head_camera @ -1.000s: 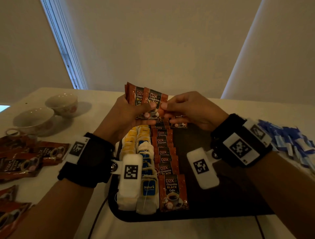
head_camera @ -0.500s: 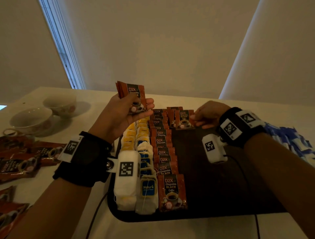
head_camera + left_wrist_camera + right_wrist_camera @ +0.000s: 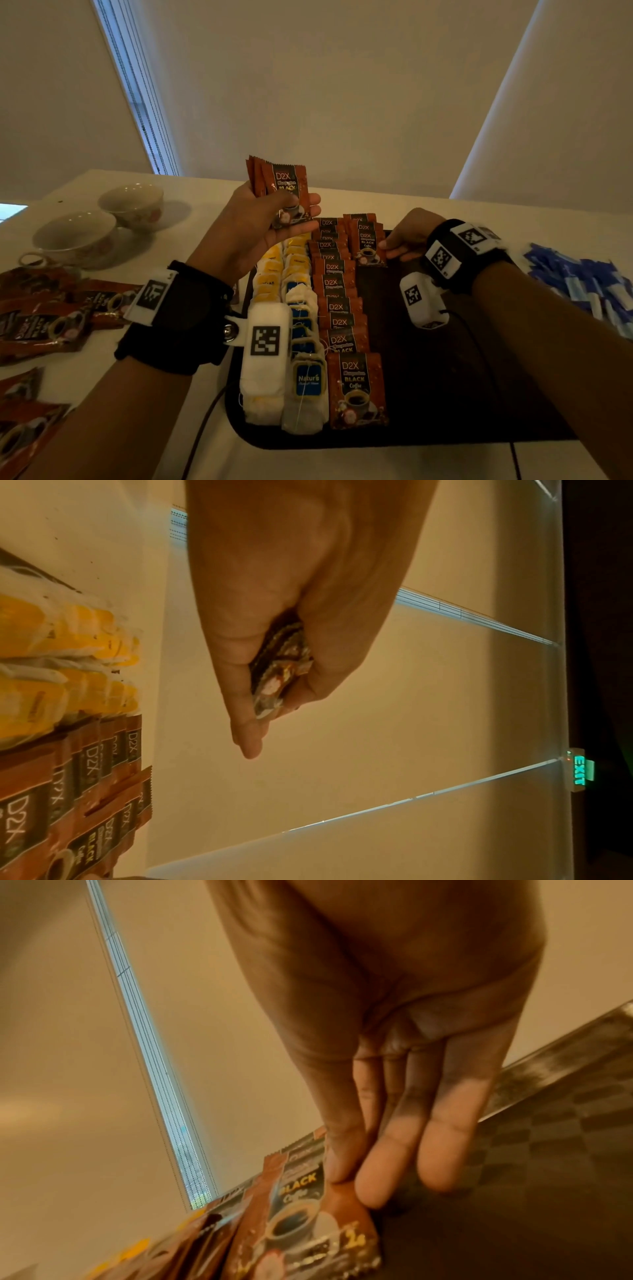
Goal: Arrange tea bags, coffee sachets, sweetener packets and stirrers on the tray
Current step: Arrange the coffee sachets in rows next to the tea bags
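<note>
The left hand (image 3: 260,222) is raised above the far left part of the tray, palm turned up, fingers and thumb curled round a small stack of coffee sachets (image 3: 282,186). The right hand (image 3: 409,236) reaches low to the tray's far edge with its fingers (image 3: 387,1164) nearly straight, the tips pressing on the edge of a coffee sachet lying there. Both wrists wear black bands with white marker blocks.

"D2X BLACK Coffee" on coffee sachets (image 3: 356,387), "Nature" on a tea bag tag (image 3: 308,379), green "EXIT" sign (image 3: 580,770)
</note>
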`<move>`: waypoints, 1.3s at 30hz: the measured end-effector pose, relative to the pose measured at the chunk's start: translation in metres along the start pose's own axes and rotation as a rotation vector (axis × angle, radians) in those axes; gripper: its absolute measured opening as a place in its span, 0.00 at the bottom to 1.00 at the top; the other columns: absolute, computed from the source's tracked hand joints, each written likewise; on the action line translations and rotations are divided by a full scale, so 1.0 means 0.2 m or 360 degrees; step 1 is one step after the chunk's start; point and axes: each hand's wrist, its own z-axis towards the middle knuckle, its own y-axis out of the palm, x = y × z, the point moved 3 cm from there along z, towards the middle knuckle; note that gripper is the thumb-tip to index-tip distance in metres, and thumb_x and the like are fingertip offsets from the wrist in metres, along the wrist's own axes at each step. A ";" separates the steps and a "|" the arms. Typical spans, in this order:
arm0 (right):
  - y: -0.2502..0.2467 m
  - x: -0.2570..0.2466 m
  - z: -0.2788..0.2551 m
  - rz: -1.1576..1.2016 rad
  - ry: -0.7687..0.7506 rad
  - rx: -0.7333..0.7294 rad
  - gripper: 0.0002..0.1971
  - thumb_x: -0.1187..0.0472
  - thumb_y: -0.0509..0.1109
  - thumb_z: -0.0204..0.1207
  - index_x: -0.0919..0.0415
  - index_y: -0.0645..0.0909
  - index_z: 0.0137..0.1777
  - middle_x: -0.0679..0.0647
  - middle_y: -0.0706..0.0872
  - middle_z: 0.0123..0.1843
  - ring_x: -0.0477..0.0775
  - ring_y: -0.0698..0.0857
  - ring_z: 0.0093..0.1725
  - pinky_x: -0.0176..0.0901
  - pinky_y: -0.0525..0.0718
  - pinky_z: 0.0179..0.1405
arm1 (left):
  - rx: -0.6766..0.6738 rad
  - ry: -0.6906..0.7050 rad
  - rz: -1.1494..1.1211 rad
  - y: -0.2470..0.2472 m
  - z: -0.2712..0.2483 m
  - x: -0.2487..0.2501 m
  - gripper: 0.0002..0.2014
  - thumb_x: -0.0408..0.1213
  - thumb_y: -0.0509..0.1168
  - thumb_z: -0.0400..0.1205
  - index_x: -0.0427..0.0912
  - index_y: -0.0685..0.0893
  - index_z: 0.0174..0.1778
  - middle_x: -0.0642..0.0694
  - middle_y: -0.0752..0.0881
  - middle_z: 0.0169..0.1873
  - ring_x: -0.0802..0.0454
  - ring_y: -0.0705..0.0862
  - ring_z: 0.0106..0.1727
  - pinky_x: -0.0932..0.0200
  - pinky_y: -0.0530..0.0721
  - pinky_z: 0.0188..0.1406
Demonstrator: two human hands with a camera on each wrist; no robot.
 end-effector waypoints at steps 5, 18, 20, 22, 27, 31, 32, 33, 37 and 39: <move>0.01 0.00 0.02 -0.0042 -0.0015 0.0003 0.08 0.65 0.76 0.70 0.69 0.82 0.46 0.56 0.87 0.36 0.48 0.85 0.35 0.40 0.84 0.42 | -0.0012 -0.0010 0.0030 0.00 0.00 -0.01 0.17 0.23 0.57 0.83 0.35 0.74 0.68 0.33 0.87 0.54 0.40 0.88 0.53 0.55 0.89 0.43; 0.05 -0.21 -0.44 0.0583 -0.0808 -0.0233 0.10 0.58 0.74 0.73 0.64 0.86 0.50 0.54 0.90 0.43 0.47 0.89 0.43 0.42 0.89 0.47 | -0.0042 0.0042 0.0206 0.04 -0.03 -0.03 0.16 0.26 0.68 0.76 0.35 0.80 0.60 0.39 0.89 0.49 0.48 0.91 0.45 0.59 0.88 0.35; 0.09 -0.22 -0.48 0.0633 -0.0869 -0.0183 0.05 0.61 0.75 0.72 0.63 0.85 0.43 0.52 0.88 0.37 0.45 0.87 0.38 0.43 0.89 0.46 | -0.0060 0.0043 0.0227 0.06 -0.04 -0.04 0.17 0.27 0.68 0.76 0.35 0.80 0.62 0.38 0.89 0.50 0.46 0.90 0.46 0.59 0.88 0.35; 0.10 -0.23 -0.49 0.0700 -0.0904 -0.0118 0.03 0.64 0.75 0.72 0.63 0.84 0.41 0.50 0.87 0.33 0.44 0.86 0.34 0.43 0.88 0.43 | -0.0061 0.0052 0.0225 0.07 -0.04 -0.04 0.16 0.28 0.68 0.77 0.35 0.80 0.62 0.38 0.88 0.51 0.45 0.90 0.47 0.59 0.88 0.36; 0.00 -0.20 -0.45 0.0788 -0.0826 0.0037 0.05 0.65 0.73 0.74 0.66 0.83 0.47 0.51 0.86 0.36 0.43 0.86 0.32 0.38 0.89 0.35 | 0.0052 0.0027 0.0158 0.06 -0.04 -0.02 0.07 0.35 0.61 0.84 0.38 0.83 0.52 0.40 0.89 0.39 0.51 0.89 0.36 0.61 0.87 0.33; -0.12 -0.10 -0.36 0.0626 -0.0581 0.0136 0.07 0.67 0.74 0.72 0.67 0.83 0.48 0.54 0.86 0.38 0.45 0.85 0.35 0.32 0.86 0.26 | 0.0131 -0.0006 0.0020 0.03 -0.04 0.02 0.12 0.36 0.54 0.86 0.40 0.84 0.51 0.42 0.90 0.32 0.51 0.89 0.34 0.62 0.86 0.29; -0.13 -0.07 -0.32 0.0590 -0.0500 0.0159 0.07 0.68 0.74 0.71 0.68 0.82 0.48 0.55 0.86 0.37 0.47 0.84 0.34 0.32 0.85 0.26 | 0.0134 -0.0007 -0.0002 0.02 -0.04 0.03 0.13 0.36 0.54 0.86 0.40 0.84 0.52 0.42 0.90 0.32 0.51 0.90 0.34 0.62 0.86 0.29; -0.14 -0.03 -0.29 0.0532 -0.0423 0.0178 0.08 0.70 0.75 0.70 0.70 0.82 0.48 0.57 0.85 0.37 0.48 0.84 0.33 0.32 0.85 0.26 | 0.0136 -0.0006 -0.0013 0.02 -0.04 0.03 0.13 0.36 0.53 0.86 0.40 0.84 0.52 0.42 0.90 0.32 0.51 0.90 0.35 0.62 0.86 0.30; -0.08 0.06 -0.19 0.0168 -0.0204 0.0095 0.04 0.70 0.75 0.69 0.68 0.82 0.40 0.57 0.85 0.36 0.48 0.83 0.33 0.33 0.84 0.29 | 0.0135 -0.0003 -0.0021 0.01 -0.05 0.04 0.13 0.36 0.53 0.86 0.39 0.83 0.54 0.42 0.91 0.33 0.51 0.90 0.36 0.62 0.87 0.30; -0.05 0.07 -0.16 0.0049 -0.0139 0.0029 0.04 0.69 0.75 0.69 0.67 0.83 0.41 0.56 0.86 0.36 0.47 0.83 0.34 0.36 0.83 0.34 | 0.0137 -0.0001 -0.0010 0.02 -0.05 0.04 0.13 0.35 0.53 0.86 0.39 0.83 0.55 0.42 0.90 0.35 0.51 0.90 0.36 0.62 0.86 0.30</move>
